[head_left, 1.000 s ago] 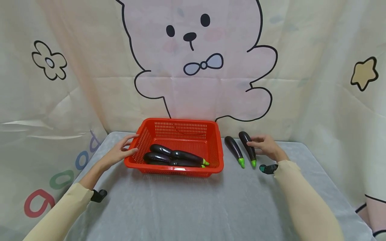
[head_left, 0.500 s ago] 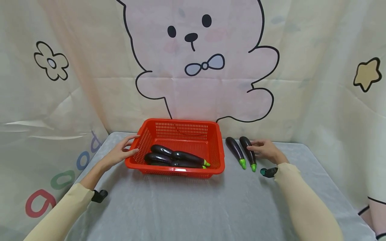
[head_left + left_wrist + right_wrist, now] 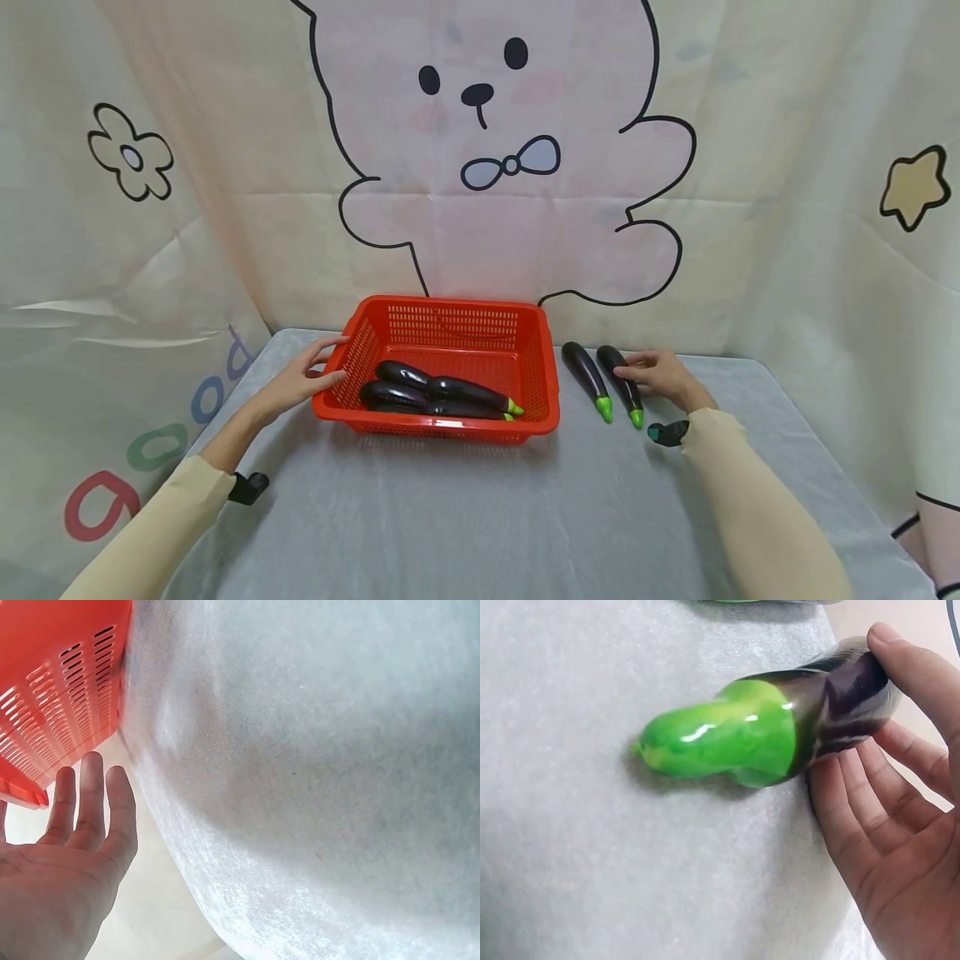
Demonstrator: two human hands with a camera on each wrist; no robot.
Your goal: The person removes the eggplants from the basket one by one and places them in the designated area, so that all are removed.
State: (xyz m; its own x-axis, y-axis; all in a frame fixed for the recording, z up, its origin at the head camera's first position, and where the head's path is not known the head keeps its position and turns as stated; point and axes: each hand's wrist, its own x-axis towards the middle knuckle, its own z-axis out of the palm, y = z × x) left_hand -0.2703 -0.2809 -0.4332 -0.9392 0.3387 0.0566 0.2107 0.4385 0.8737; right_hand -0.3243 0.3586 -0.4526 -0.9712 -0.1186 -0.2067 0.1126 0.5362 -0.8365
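Observation:
My left hand (image 3: 296, 383) is at the left side of a red plastic basket (image 3: 450, 422), its fingertips at the rim. In the left wrist view, the fingers (image 3: 91, 799) stand nearly straight beside the slotted basket wall (image 3: 56, 697). Several dark eggplants (image 3: 465, 389) with green stem ends lie inside the basket. To the right of it, my right hand (image 3: 660, 375) holds an eggplant (image 3: 618, 379) between thumb and fingers; its green end (image 3: 712, 739) points towards me, low over the cloth. Another eggplant (image 3: 585, 379) lies just left of that one.
A grey cloth (image 3: 450, 517) covers the table. Behind the basket hangs a cream curtain (image 3: 735, 208) printed with a bear, close to the table's back edge.
The eggplant in my right hand has turned slightly, its green end shifting right and a little nearer me. My left hand and the basket stay in place.

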